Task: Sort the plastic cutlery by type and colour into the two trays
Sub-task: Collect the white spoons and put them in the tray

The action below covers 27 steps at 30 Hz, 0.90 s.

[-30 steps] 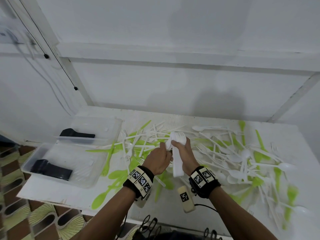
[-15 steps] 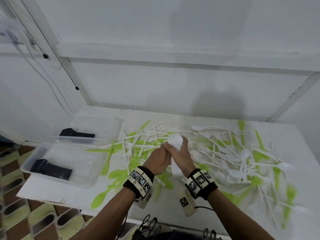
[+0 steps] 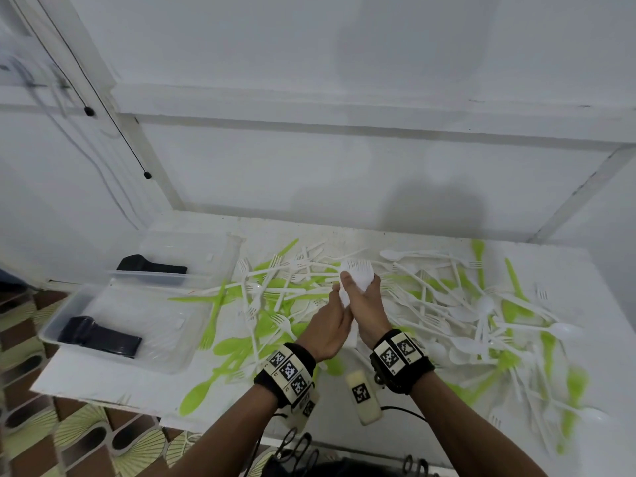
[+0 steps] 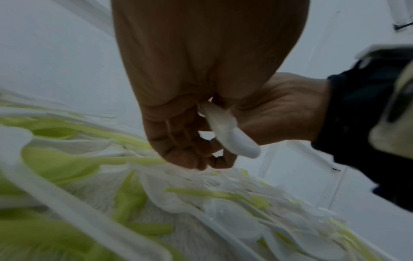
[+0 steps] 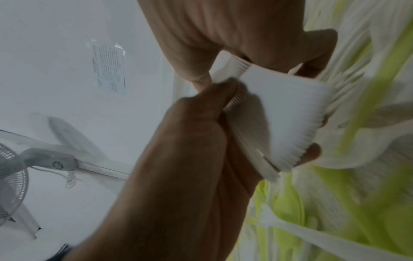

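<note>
Stack of nested white plastic cutlery (image 3: 356, 275), held up over the middle of the white table (image 3: 585, 277), both hands together on it. Head view shows ridged tips at the top, so probably forks, though the blur leaves this uncertain. Right hand (image 3: 366, 309) wraps the upper part, fingers curled round the heads. Left hand (image 3: 327, 330) closes on the handle bundle lower down; the left wrist view shows the rounded white handle ends (image 4: 234, 139) poking out below its curled fingers (image 4: 185, 141). Right wrist view shows the stack fanned slightly, many thin layers edge-on (image 5: 288, 123).

Scattered heap of loose white and lime-green plastic forks, spoons and knives (image 3: 447, 304) covers the table beneath and to either side. Two clear plastic trays at the left edge: the near tray (image 3: 113, 339) and the far tray (image 3: 192, 249), each with a stack of black cutlery already in it.

Handling, as judged: very light, thin, springy plastic; smooth faces likely to slide against each other, so the stack could splay or shed pieces if squeezed at one end only. Best hold looks to be across the necks and handles, with pressure on the flat faces. Tines seem the brittle part.
</note>
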Each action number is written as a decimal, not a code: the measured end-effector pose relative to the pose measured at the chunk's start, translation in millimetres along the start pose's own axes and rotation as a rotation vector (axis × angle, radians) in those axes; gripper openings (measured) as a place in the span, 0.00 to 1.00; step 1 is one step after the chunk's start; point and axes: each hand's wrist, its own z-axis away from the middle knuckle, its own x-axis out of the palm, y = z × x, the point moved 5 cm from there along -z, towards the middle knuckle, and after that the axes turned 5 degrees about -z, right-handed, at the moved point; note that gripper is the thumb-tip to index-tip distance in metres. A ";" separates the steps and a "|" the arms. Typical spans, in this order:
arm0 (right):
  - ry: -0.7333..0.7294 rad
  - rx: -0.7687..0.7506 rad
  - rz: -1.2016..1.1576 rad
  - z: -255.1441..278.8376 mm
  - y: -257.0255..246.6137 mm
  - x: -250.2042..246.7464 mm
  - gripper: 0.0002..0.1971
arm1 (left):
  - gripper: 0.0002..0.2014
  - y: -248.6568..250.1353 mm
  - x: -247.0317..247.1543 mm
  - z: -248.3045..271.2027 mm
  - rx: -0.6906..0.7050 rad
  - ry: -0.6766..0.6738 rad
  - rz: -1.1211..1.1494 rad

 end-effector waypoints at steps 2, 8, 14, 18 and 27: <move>-0.012 0.018 -0.002 1.0 4.8 -1.2 0.33 | 0.30 -1.1 -3.8 -1.3 -0.022 -0.007 0.086; -0.041 0.054 0.023 1.0 6.1 -1.9 0.33 | 0.31 -12.0 1.6 -3.7 -0.101 0.047 0.443; -0.082 0.168 -0.038 3.9 -6.5 0.9 0.21 | 0.34 5.1 -7.1 0.0 0.022 0.140 0.440; -0.118 0.185 -0.012 9.4 -12.8 0.7 0.19 | 0.41 2.1 -9.3 -4.4 0.047 0.054 0.269; -0.130 -0.206 0.752 -57.0 -53.9 -43.1 0.10 | 0.35 -23.4 -17.9 -10.5 -0.085 0.163 0.404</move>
